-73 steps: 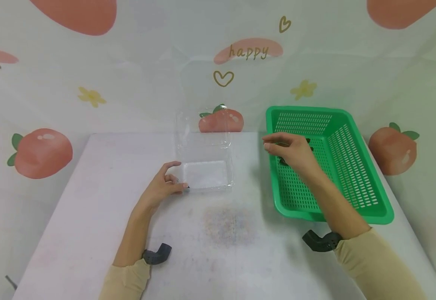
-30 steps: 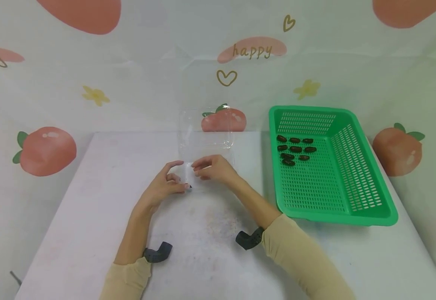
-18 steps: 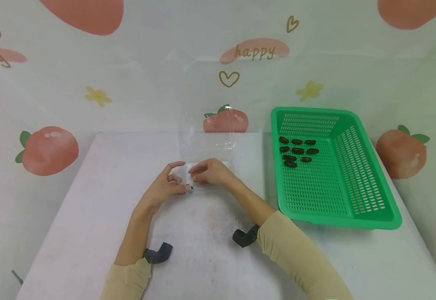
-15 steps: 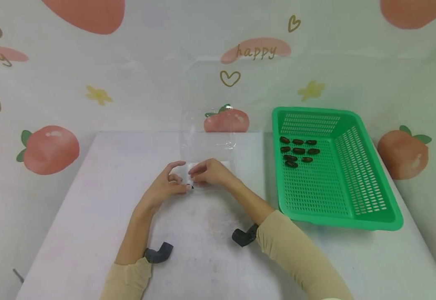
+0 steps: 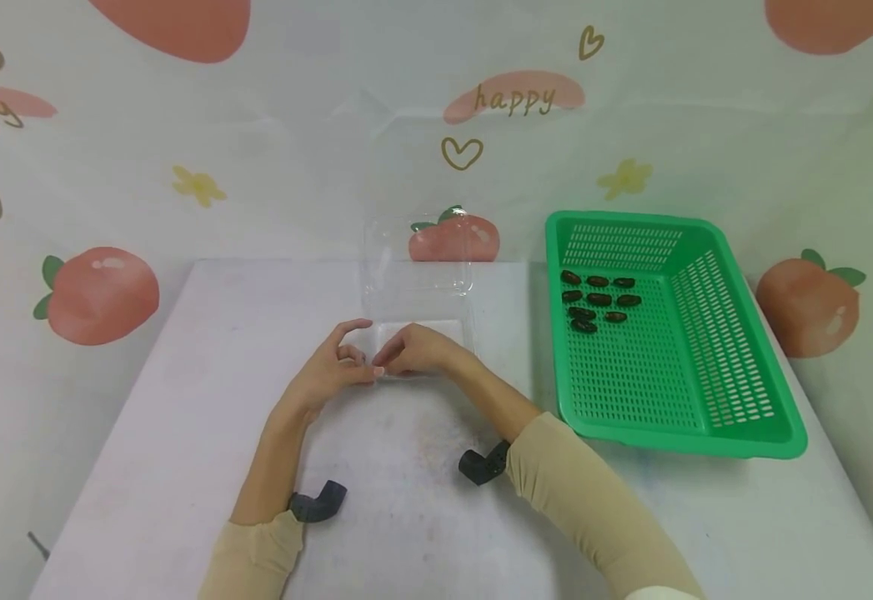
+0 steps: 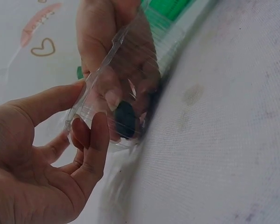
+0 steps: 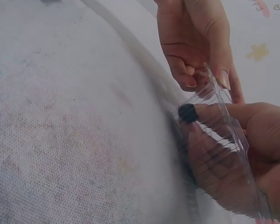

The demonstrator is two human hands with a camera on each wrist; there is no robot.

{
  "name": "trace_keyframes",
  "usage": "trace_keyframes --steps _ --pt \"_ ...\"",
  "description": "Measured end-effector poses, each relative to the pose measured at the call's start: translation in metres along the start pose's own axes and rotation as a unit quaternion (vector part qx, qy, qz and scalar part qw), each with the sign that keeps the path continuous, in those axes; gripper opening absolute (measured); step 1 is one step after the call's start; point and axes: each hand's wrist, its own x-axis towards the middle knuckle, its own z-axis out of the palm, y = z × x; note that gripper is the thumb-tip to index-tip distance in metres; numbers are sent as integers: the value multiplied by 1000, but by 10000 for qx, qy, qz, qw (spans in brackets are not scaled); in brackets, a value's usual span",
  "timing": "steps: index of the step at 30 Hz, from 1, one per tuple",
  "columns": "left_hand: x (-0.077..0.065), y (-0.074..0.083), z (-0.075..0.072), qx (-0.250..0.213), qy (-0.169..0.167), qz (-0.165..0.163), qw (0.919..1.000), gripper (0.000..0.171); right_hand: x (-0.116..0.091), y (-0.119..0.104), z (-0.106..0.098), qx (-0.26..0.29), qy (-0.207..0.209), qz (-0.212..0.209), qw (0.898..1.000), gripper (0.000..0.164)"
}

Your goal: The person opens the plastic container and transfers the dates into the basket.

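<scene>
A clear plastic clamshell box stands on the table, its see-through lid raised at the back. My left hand grips the box's left end, index finger at the far side and thumb at the near corner. My right hand reaches inside towards that same corner, fingers pointing down and left. Through the clear wall in the left wrist view, a dark oval date shows between its thumb and fingers. In the right wrist view the date appears at those fingertips. From the head, the hands hide it.
A green slotted basket stands to the right, with several dark brown dates grouped in its far left part. A cloth with fruit prints hangs behind the white table. Each wrist wears a black camera mount.
My right hand has moved left from above the basket to the box, then lower into its near left corner. The dark spot by my left thumb is now covered. My left hand stays at the box.
</scene>
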Motion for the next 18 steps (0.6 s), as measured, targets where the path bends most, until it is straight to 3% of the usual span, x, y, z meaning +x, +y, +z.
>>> trace_keyframes --steps 7,18 --pt "2 0 1 44 46 -86 9999 84 0 1 0 -60 -85 -44 9999 19" --pt "3 4 -1 181 101 -170 9996 81 -12 -1 -12 309 805 -99 9962 22"
